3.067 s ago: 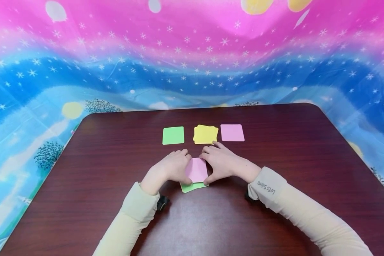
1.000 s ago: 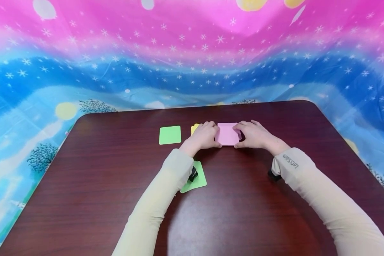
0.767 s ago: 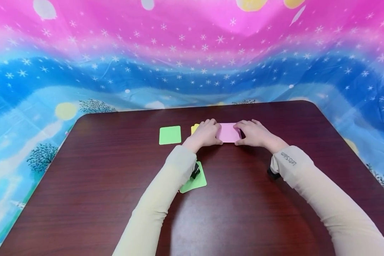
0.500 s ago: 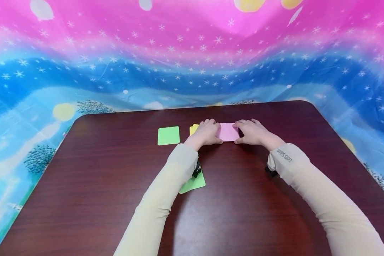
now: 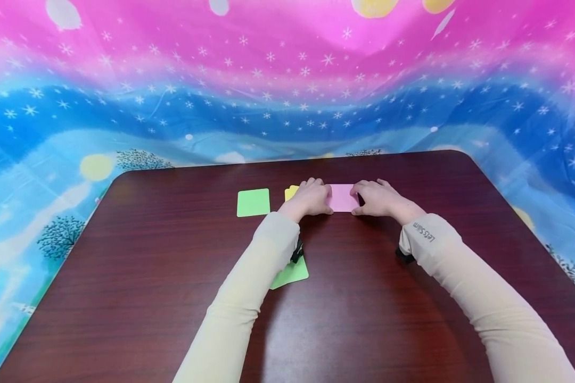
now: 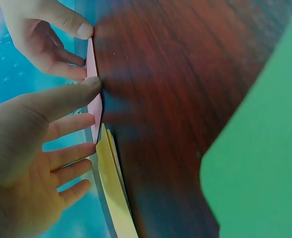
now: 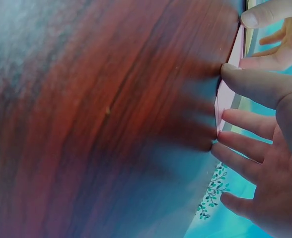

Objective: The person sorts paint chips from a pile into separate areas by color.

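A pink square card (image 5: 342, 198) lies at the far side of the table, where another pink card lay earlier. My left hand (image 5: 310, 198) grips its left side, thumb at the near corner and fingertips at the far one. On the opposite side my right hand (image 5: 378, 199) holds it the same way. Both wrist views show the pink card (image 6: 95, 106) low over the tabletop between the two thumbs. Just left of it are several stacked yellow cards (image 5: 289, 192), mostly hidden by my left hand.
A green card (image 5: 253, 202) lies alone at the far left of the row. Nearer me, another green card (image 5: 292, 274) sits partly under my left wrist and its black wrist camera (image 5: 297, 252). A patterned cloth (image 5: 287, 117) hangs behind the dark wooden table (image 5: 172, 266).
Both hands have carried the pink card from the green card near me to the pink card at the far right, then lowered it. Over the last half second they barely move.
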A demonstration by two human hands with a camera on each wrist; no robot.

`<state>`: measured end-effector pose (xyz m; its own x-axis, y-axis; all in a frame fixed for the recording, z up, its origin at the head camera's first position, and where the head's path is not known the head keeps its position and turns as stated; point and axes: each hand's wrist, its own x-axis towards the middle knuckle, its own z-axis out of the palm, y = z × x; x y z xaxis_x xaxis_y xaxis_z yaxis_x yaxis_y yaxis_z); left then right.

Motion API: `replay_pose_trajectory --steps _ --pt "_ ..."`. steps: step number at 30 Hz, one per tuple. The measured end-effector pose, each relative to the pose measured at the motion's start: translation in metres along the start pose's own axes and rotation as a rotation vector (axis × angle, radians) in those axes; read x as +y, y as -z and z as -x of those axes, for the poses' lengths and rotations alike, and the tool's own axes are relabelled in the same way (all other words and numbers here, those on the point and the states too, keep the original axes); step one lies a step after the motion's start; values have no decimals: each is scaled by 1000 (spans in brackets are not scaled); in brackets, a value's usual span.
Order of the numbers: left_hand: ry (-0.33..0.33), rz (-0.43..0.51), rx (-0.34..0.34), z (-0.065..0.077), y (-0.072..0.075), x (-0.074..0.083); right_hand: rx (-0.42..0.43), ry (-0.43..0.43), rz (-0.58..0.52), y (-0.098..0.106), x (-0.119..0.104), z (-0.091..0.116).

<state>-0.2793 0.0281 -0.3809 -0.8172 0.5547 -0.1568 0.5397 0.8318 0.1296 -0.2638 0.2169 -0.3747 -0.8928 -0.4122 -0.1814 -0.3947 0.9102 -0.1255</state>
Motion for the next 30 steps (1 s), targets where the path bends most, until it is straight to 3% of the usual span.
replay_pose_trajectory --steps 8,18,30 --pt "-24 26 1 9 5 -3 24 7 26 5 -7 3" --pt "-40 6 69 31 10 -5 64 109 74 9 -35 15" --pt "-14 37 104 71 2 -31 90 217 95 0 -71 27"
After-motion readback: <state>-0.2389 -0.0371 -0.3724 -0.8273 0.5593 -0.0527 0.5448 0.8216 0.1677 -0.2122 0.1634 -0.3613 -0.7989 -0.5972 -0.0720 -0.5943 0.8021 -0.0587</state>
